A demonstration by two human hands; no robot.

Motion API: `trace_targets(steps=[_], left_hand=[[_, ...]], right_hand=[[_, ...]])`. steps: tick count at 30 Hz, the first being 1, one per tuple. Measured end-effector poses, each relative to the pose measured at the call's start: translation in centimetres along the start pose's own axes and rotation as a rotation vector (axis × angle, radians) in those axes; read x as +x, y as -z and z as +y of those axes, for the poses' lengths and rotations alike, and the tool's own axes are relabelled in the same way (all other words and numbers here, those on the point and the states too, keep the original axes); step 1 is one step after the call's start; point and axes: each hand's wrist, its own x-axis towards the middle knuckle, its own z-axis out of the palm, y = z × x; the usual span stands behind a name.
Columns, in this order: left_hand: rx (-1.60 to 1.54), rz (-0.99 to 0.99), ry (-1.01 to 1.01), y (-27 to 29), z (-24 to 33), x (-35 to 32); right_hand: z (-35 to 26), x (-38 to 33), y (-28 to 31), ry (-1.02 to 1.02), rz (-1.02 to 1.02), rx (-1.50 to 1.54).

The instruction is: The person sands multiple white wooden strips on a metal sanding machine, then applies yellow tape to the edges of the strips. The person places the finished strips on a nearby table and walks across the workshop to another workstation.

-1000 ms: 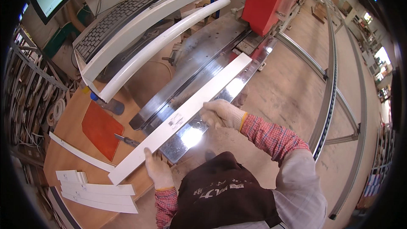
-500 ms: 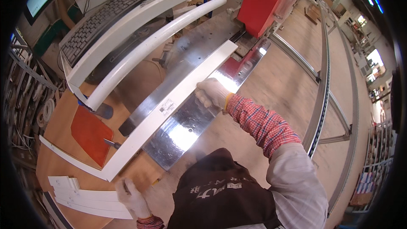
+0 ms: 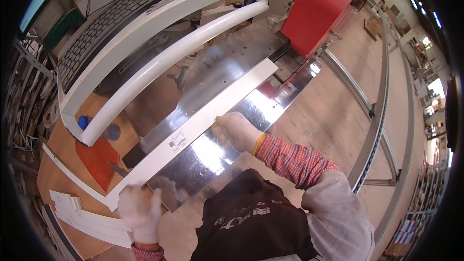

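A long white profile strip lies diagonally across the shiny metal bed, its near-left end gripped by the gloved left hand, its middle pinched by the gloved right hand.

the long white profile strip has slid further toward the red machine head. the left hand came back to its near end, and the right hand moved along with it.
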Motion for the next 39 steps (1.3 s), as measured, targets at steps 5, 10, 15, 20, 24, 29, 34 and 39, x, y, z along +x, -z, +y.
trace_targets(steps=[5,10,15,20,24,29,34,39], left_hand=[[0.019,0.005,-0.226,-5.6,2.5,7.4],[-0.115,-0.020,-0.244,-8.5,3.8,9.4],[-0.109,0.044,-0.167,-9.4,7.1,10.1],[-0.165,0.055,-0.153,-10.2,8.5,10.7],[-0.206,0.072,-0.127,-10.8,10.6,11.7],[-0.267,0.082,-0.121,-11.9,13.7,13.4],[-0.286,0.128,-0.135,-13.7,18.2,15.9],[-0.238,0.022,-0.121,-15.2,22.6,19.0]], right_hand=[[-0.6,-0.7,-0.1,0.007,0.023,0.027],[-2.1,-0.3,2.0,-0.023,0.088,0.108],[-3.2,0.0,5.1,-0.045,0.097,0.088],[-3.7,0.6,7.7,-0.010,0.067,0.056],[-3.8,1.7,10.3,0.298,0.017,-0.279],[-5.5,2.1,14.0,0.253,-0.025,-0.100],[-8.0,2.2,17.6,-0.058,0.117,0.154],[-9.7,2.9,22.6,0.011,0.091,0.359]])
